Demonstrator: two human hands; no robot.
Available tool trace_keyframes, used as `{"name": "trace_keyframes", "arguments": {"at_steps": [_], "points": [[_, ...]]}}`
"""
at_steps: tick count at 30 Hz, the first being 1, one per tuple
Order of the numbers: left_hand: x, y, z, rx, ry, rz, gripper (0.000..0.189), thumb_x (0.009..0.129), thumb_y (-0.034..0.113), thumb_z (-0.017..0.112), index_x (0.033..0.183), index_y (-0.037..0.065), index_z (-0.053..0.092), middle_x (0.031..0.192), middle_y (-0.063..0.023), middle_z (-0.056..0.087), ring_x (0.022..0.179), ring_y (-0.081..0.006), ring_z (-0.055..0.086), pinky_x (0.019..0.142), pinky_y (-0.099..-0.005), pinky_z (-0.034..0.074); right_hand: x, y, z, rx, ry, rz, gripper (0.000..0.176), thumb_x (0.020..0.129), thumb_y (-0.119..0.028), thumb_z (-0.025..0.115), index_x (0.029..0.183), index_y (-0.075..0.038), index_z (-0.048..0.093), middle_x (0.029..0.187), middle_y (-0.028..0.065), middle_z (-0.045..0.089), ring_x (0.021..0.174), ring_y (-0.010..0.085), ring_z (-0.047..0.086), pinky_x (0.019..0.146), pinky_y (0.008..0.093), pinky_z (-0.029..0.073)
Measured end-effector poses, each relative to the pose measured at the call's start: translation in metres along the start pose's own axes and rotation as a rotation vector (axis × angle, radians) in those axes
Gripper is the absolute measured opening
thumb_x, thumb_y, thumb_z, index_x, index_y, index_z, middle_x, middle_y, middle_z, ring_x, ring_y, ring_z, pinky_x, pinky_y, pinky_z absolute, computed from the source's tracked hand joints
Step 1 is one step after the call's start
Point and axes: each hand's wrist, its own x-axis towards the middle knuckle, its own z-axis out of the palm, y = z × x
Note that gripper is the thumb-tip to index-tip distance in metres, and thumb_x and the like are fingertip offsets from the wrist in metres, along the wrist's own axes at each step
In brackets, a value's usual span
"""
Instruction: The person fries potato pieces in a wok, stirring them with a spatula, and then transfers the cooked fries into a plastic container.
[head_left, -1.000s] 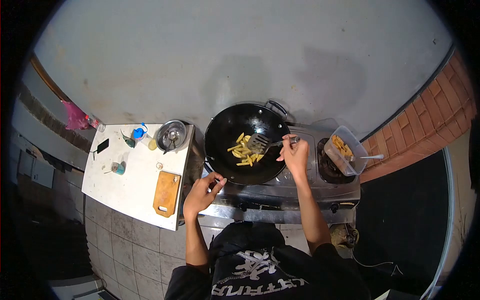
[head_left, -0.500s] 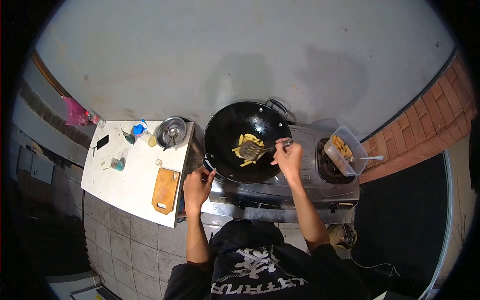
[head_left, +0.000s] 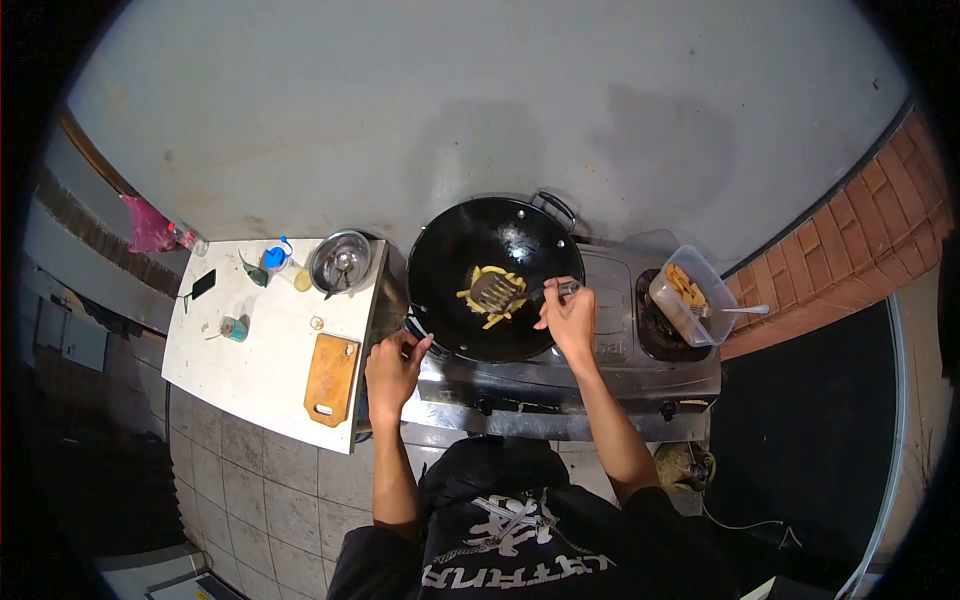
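Note:
A large black wok [head_left: 455, 235] sits on the metal stove [head_left: 615, 265]. Pale yellow strips of food [head_left: 492, 272] lie in the middle of it. My right hand [head_left: 569, 320] is closed round the handle of a slotted spatula [head_left: 497, 292], whose head rests over the strips. At the wok's near left rim, my left hand [head_left: 393, 375] has its fingers closed on the wok's side handle [head_left: 417, 325].
To the right, a clear plastic box [head_left: 715, 290] holds browned strips and a fork. On the white table [head_left: 260, 375] at the left are a wooden board [head_left: 331, 378], a steel bowl [head_left: 341, 263], a phone [head_left: 204, 284] and a glass jar [head_left: 235, 328].
The spatula's head has shifted slightly left and up over the strips, and my right hand has moved a little left with it. My left hand stays at the wok handle.

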Motion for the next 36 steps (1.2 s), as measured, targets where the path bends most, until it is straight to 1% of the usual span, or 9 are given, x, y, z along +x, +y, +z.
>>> {"name": "trace_keyframes", "arguments": {"at_steps": [5,10,15,17,20,24,29,31,36], "points": [[-0.001,-0.002,0.001,-0.025,0.024,0.042,0.038,0.089,0.034,0.074,0.077,-0.001,0.066,0.069,-0.0172,0.067,0.068,-0.0383,0.067,0.06,-0.0428,0.05,0.009,0.006,-0.006,0.023,0.037,-0.013,0.02,0.097,-0.008,0.058,0.091,0.01,0.064,0.057,0.0075,0.061,0.046,0.0126,0.061,0.042,0.0287,0.051],[0.001,0.001,-0.001,-0.002,-0.015,0.004,0.037,0.088,0.034,0.075,0.077,-0.001,0.066,0.067,-0.0173,0.065,0.065,-0.0383,0.065,0.059,-0.0436,0.048,0.006,0.003,-0.001,0.037,-0.047,-0.066,0.019,0.098,-0.007,0.058,0.094,0.01,0.064,0.059,0.0072,0.061,0.049,0.0111,0.061,0.045,0.0273,0.051],[0.001,-0.003,0.002,-0.003,-0.003,0.029,0.039,0.088,0.035,0.076,0.077,-0.001,0.066,0.066,-0.0175,0.065,0.064,-0.0383,0.065,0.058,-0.0431,0.048,0.003,-0.026,-0.027,0.043,-0.072,-0.092,0.018,0.099,-0.007,0.056,0.098,0.01,0.063,0.058,0.0047,0.057,0.049,0.0095,0.058,0.045,0.0272,0.052],[0.001,-0.004,0.0,-0.001,0.008,0.043,0.039,0.087,0.035,0.076,0.077,-0.001,0.067,0.066,-0.0174,0.065,0.064,-0.0379,0.065,0.058,-0.0427,0.048,0.002,-0.025,-0.04,0.033,-0.079,-0.118,0.017,0.098,-0.006,0.056,0.097,0.01,0.063,0.058,0.005,0.058,0.048,0.01,0.059,0.045,0.0271,0.051],[0.001,-0.002,-0.002,-0.014,0.015,0.045,0.038,0.087,0.035,0.077,0.077,-0.001,0.068,0.066,-0.0168,0.066,0.063,-0.0363,0.066,0.058,-0.0416,0.049,-0.003,-0.027,-0.051,-0.051,-0.092,-0.081,0.016,0.096,-0.004,0.057,0.097,0.011,0.063,0.058,0.0057,0.06,0.047,0.0112,0.061,0.044,0.0272,0.051],[0.0,-0.001,-0.002,0.005,0.015,0.039,0.038,0.086,0.034,0.077,0.078,-0.001,0.068,0.067,-0.0162,0.067,0.063,-0.0346,0.067,0.059,-0.0406,0.05,-0.001,-0.012,-0.043,-0.041,-0.108,-0.071,0.016,0.097,-0.005,0.057,0.098,0.01,0.063,0.059,0.0053,0.059,0.049,0.0109,0.061,0.045,0.0267,0.051],[0.0,0.005,-0.005,0.024,-0.018,0.013,0.038,0.086,0.034,0.077,0.077,-0.002,0.068,0.066,-0.0164,0.067,0.062,-0.0343,0.067,0.058,-0.0402,0.05,0.003,-0.019,-0.03,0.003,-0.191,-0.115,0.019,0.1,-0.01,0.058,0.099,0.008,0.064,0.063,0.0045,0.059,0.052,0.0095,0.061,0.049,0.026,0.053],[-0.001,0.001,-0.004,-0.012,0.026,0.066,0.039,0.086,0.034,0.077,0.076,-0.002,0.068,0.066,-0.0163,0.066,0.062,-0.0343,0.067,0.058,-0.04,0.049,0.005,-0.022,-0.033,0.021,-0.182,-0.126,0.02,0.101,-0.011,0.057,0.101,0.008,0.064,0.062,0.0045,0.059,0.051,0.0094,0.06,0.049,0.0263,0.053],[-0.002,0.004,-0.006,-0.019,0.016,0.045,0.039,0.087,0.034,0.077,0.076,-0.002,0.067,0.065,-0.0169,0.066,0.061,-0.0345,0.066,0.057,-0.0396,0.049,0.006,-0.029,-0.028,0.033,-0.118,-0.1,0.021,0.101,-0.012,0.058,0.103,0.008,0.065,0.064,0.0047,0.059,0.051,0.0101,0.061,0.047,0.026,0.053]]}}
